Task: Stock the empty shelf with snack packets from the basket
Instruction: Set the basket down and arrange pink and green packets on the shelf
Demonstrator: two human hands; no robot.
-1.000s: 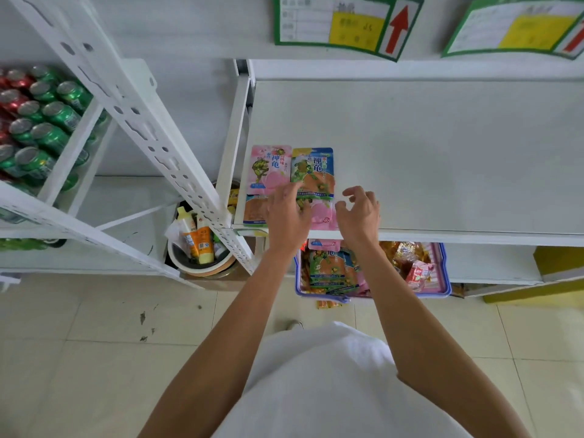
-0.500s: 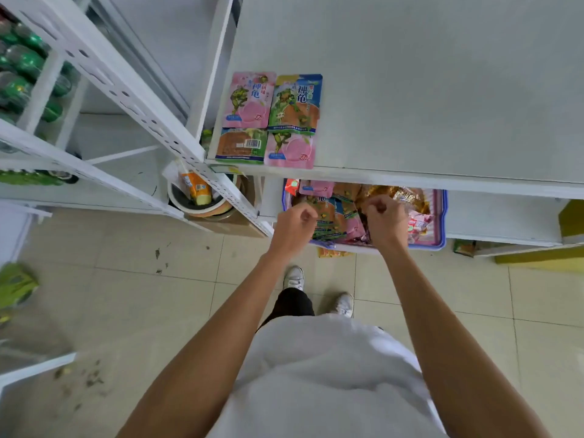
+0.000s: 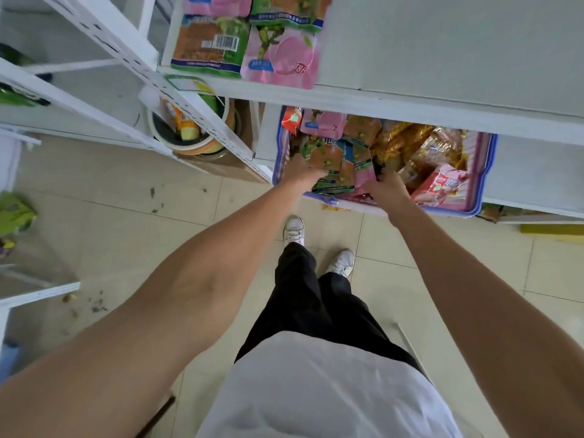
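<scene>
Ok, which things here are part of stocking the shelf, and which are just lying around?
Job: shelf; packets already on the shelf; basket; packets in the basket; left hand and right hand, both at those packets.
Lying around: bucket with bottles; green thing on the floor; scraps on the floor.

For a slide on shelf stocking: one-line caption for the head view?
Left hand and right hand dig into the basket of snack packets under the shelf, which holds two packets.

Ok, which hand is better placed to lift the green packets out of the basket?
Probably the left. The left hand is against the green packets in the basket, fingers hidden behind them; the right hand sits beside them at a pink packet.
</scene>
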